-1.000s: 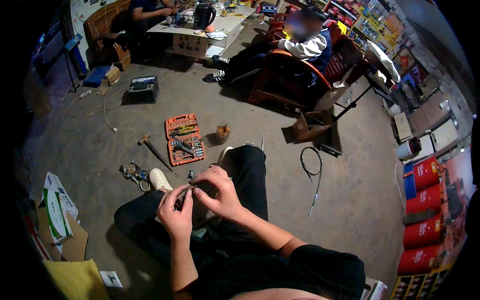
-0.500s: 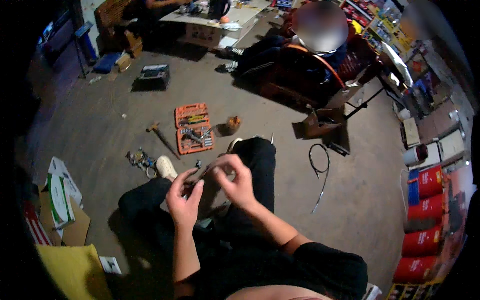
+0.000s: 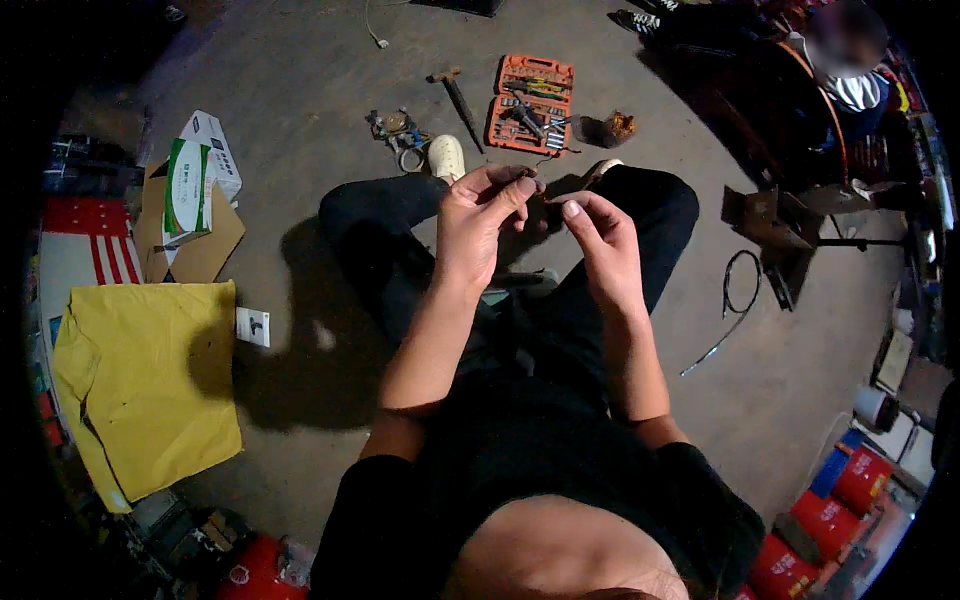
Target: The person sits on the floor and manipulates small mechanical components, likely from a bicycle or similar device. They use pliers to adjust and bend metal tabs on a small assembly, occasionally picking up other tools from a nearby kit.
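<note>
"One small dark piece [image 3: 541, 193] is up above the lap. Who has it?"

"The left hand [image 3: 476, 220] seems to pinch it, thumb against forefinger. The right hand [image 3: 605, 245] is just beside, its thumb and forefinger near each other; whether they grip anything, I cannot tell."

"How would you work it?"

"Let the left pinch be the anchor and make the fine moves with the right. Press lightly, since something this small could slip. Work low over the dark trousers [image 3: 660, 205], where a drop might be easier to catch. Tilt it out of the fingers' own shade, too."

"And underfoot?"

"Grey, stained floor [image 3: 330, 80]. Beyond the feet lie an open orange tool case [image 3: 497, 125], a hammer [image 3: 460, 108], a metal part with a ring [image 3: 397, 128] and a container of orange bits [image 3: 620, 128]."

"Farther out?"

"On the right, a loop of black cable [image 3: 727, 290] near an open cardboard box [image 3: 755, 212], with a seated person [image 3: 858, 95] past it and red containers [image 3: 825, 522] at the lower edge. On the left, a yellow sheet [image 3: 160, 380] and a green-and-white carton [image 3: 187, 190]."
</note>
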Tool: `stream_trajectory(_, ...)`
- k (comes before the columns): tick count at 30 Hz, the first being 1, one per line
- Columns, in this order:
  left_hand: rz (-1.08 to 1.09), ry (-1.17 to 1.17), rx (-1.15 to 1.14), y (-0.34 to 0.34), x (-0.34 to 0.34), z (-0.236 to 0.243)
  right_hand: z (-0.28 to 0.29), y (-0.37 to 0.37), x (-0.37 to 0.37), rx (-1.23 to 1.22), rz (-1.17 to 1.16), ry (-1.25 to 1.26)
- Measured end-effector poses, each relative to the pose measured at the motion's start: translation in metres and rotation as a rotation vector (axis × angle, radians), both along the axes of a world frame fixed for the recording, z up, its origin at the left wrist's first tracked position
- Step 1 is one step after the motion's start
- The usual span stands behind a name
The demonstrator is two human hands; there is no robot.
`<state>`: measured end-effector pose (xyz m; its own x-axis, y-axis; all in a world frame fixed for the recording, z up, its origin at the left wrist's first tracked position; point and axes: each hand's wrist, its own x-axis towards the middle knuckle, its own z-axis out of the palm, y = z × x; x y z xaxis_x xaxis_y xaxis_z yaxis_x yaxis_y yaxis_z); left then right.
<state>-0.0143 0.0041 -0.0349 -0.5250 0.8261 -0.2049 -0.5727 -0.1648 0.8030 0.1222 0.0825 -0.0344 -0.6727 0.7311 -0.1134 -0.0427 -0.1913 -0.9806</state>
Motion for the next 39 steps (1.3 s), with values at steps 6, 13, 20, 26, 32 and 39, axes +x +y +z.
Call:
stream_trajectory(6, 0.042, 0.039, -0.062, 0.006, 0.001, -0.01, -0.005, 0.004, -0.004, -0.004, 0.135, -0.017)
stream_trajectory(13, 0.091, 0.238, -0.249, 0.019, -0.003, -0.029, -0.036, 0.011, -0.006, 0.544, -0.208, -0.218)
stream_trajectory(20, -0.355, 0.308, -0.282, 0.063, -0.028, -0.054, -0.058, 0.063, 0.005, 1.012, -0.187, -0.427)
stream_trajectory(26, -0.745, 0.098, -0.288, 0.123, -0.045, -0.071, -0.077, 0.099, 0.016, 0.702, -0.11, -0.363)
stream_trajectory(32, -0.781, -0.183, -0.224, 0.183, -0.043, -0.103, -0.104, 0.127, -0.002, 0.193, -0.358, -0.371)
stream_trajectory(39, -0.64, -0.206, -0.122, 0.243, -0.074, -0.133, -0.103, 0.203, -0.039, -0.13, -0.222, -0.291)
